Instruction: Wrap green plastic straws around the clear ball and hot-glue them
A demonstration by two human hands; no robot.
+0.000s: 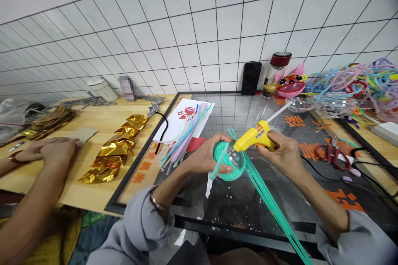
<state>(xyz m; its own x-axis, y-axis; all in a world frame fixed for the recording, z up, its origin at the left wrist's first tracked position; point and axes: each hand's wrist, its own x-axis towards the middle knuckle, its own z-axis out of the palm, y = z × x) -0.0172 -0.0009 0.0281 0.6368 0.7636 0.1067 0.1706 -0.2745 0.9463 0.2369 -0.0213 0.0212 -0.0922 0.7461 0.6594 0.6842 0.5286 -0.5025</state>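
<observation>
My left hand [207, 155] grips a clear ball [236, 160] partly wrapped in rows of mint-green strands [229, 175]. Long loose strands of the same green [273, 209] trail from the ball down to the right. In my right hand [284, 151] is a yellow hot glue gun [255, 136], its fingers closed round the handle. A white glue stick [280, 111] pokes out of the gun's back end. The gun's nozzle points at the bare clear part of the ball; whether it touches I cannot tell.
Pastel strands [186, 136] lie on white paper ahead. Red-handled scissors [332, 156] and black cords [373, 163] are at right. A phone [251, 78] and glass bottle [275, 75] stand against the wall. At left, a co-worker's hands [52, 151] rest near gold foil packets [115, 149].
</observation>
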